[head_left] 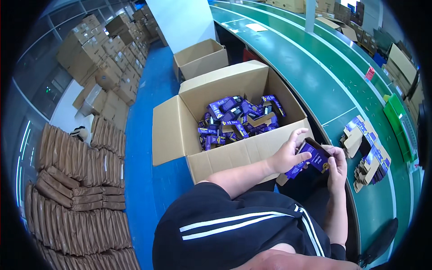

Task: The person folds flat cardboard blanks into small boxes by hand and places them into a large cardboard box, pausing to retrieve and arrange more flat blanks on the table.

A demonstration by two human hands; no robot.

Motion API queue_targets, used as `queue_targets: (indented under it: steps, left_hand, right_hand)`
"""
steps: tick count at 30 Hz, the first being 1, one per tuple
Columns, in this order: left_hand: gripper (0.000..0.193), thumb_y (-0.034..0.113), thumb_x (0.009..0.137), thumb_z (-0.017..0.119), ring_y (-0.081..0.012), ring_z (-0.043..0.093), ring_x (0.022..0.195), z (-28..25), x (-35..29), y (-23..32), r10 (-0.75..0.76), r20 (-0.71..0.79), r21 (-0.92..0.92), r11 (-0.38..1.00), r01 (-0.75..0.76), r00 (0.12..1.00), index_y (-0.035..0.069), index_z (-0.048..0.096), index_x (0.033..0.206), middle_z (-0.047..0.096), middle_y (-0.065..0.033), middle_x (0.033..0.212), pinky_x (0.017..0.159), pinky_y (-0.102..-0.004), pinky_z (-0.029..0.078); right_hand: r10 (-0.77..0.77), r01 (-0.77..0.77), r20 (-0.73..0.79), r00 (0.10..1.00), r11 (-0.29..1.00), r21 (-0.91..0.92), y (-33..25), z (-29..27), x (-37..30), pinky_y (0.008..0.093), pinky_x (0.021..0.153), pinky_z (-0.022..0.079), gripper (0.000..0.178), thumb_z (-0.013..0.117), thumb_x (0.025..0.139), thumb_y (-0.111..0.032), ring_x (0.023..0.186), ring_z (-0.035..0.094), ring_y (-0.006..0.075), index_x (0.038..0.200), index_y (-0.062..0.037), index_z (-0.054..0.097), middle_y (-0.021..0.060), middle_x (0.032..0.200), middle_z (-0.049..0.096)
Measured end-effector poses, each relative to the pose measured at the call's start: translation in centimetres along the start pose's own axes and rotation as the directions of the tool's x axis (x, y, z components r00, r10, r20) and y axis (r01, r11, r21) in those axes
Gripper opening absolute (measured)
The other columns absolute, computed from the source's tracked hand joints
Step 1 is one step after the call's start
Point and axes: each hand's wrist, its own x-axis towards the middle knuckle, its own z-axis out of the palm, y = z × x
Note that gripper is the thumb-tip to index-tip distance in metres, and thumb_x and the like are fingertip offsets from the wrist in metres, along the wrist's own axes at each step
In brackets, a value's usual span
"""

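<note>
Between my two hands is a small purple carton [318,157] with yellow marks, its upper end gaping. My left hand [290,155] grips it from the left, thumb lying across its face. My right hand [336,164] pinches its right edge between thumb and fingers. Just beyond my left hand stands a large open cardboard box [234,157] with its flaps spread. Inside it lies a loose heap of purple cartons [227,110]. To the right, a stack of flattened purple carton blanks [371,164] rests on the green table [328,99].
A green bin [400,128] sits at the table's right side, with a small red item [369,73] farther back. Another open cardboard box [200,58] stands behind the large one. Bundled brown packs [81,193] and stacked cartons [105,58] line the left of the blue floor [146,121].
</note>
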Motion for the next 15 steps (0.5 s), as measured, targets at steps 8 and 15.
queue_targets:
  steps: [8, 15]
  left_hand:
    - [0.074, 0.012, 0.091, 0.064, -0.0187, 0.062, 0.079, -0.1, -0.3, -0.1, -0.038, 0.149, 0.066, 0.997, 0.028, 0.988, 0.009, 0.017, 0.148, 0.055, -0.0186, 0.112, 0.067, -0.0283, 0.055]
    - [0.068, 0.016, 0.091, 0.064, -0.0241, 0.059, 0.101, -0.1, -0.1, 0.1, -0.074, 0.202, 0.021, 0.997, 0.071, 0.977, 0.008, 0.026, 0.147, 0.048, -0.0198, 0.13, 0.079, -0.0333, 0.055]
  right_hand:
    - [0.213, -0.213, -0.014, 0.977, 0.977, 0.011, -1.5, 0.1, 0.6, 0.0235, 0.078, 0.05, 0.018, 0.056, 0.093, -0.011, 0.086, 0.061, 0.0158, 0.109, -0.0021, 0.059, 0.0126, 0.101, 0.066]
    - [0.3, -0.297, -0.067, 0.952, 0.953, 0.054, -1.5, -0.9, 0.5, 0.0224, 0.073, 0.051, 0.026, 0.061, 0.091, -0.013, 0.08, 0.063, 0.0138, 0.113, 0.0, 0.066, 0.012, 0.098, 0.068]
